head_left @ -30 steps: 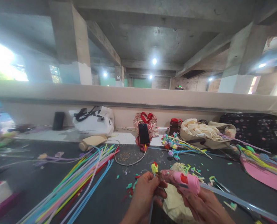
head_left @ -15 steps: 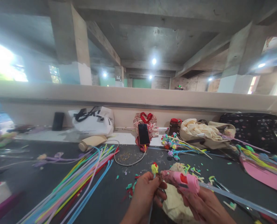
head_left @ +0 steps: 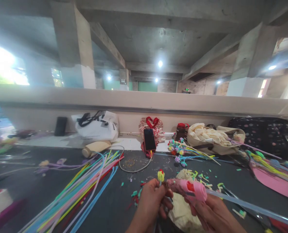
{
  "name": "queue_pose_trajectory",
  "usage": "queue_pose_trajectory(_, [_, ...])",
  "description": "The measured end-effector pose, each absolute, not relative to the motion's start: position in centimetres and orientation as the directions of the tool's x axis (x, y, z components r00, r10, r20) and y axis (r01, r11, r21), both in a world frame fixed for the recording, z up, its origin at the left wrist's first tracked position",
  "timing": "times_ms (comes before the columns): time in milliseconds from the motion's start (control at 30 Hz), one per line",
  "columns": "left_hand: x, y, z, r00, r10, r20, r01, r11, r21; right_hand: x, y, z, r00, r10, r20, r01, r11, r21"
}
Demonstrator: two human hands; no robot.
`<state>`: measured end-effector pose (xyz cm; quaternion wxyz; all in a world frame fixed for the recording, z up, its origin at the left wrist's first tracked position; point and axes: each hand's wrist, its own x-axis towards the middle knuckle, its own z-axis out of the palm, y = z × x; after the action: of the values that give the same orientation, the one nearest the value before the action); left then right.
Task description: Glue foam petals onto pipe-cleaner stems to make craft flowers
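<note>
Yellow flower (head_left: 160, 176), red-tipped, sits upright just above the left hand's fingertips, near side of the dark table (head_left: 114, 200), about mid-scene left to right. Left hand (head_left: 150, 197): thumb and forefinger pinching right under the bloom, remaining fingers curled below. Right hand (head_left: 213, 210): fingers wrapped round the handle of a pink glue gun (head_left: 191, 190), nozzle pointing left at the pinch. Can't tell if the trigger is squeezed, or if nozzle touches stem or fingers; too dark and blurred there.

Risks, my read: burn to the left fingers if nozzle drifts further left, it's right beside them. Glue on skin or smeared petals if the bead lands high or wide. Bloom could twist or go crooked if the pinch loosens before glue sets. Long clear glue stick (head_left: 243, 204) trails out to the right; if it snags, nozzle gets knocked. Beige cloth (head_left: 185, 212) under the gun would catch drips, and loose scraps (head_left: 199, 176) could stick to them.

Looks: small fuzzy bloom, tight bud shape, bright yellow, red on top, sliver of pale blue below. Rest of its stem mostly hidden by the hand.
</note>
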<state>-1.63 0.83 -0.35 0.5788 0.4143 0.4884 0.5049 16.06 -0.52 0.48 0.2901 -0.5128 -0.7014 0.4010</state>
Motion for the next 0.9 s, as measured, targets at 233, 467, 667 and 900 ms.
queue_pose_trajectory(233, [-1.6, 0.8, -0.5, 0.023, 0.991, -0.132, -0.15, 0.134, 0.98, 16.2, -0.7, 0.8, -0.334, 0.942, 0.035, 0.451, 0.193, -0.872])
queue_pose_trajectory(467, [-1.6, 1.0, -0.9, 0.062, 0.985, -0.159, -0.161, 0.167, 0.973, 16.9, 0.0, 0.0, -0.27, 0.96, 0.067, 0.49, 0.197, -0.849])
queue_pose_trajectory(667, [-2.9, 0.5, 0.2, 0.321, 0.942, -0.1, -0.283, 0.196, 0.939, 17.8, 1.0, 1.0, -0.297, 0.913, 0.279, 0.686, 0.407, -0.603])
queue_pose_trajectory(900, [-3.9, 0.1, 0.8, 0.467, 0.884, -0.034, -0.316, 0.202, 0.927, 18.5, 2.6, -0.8, -0.48, 0.822, 0.307, 0.813, 0.548, -0.197])
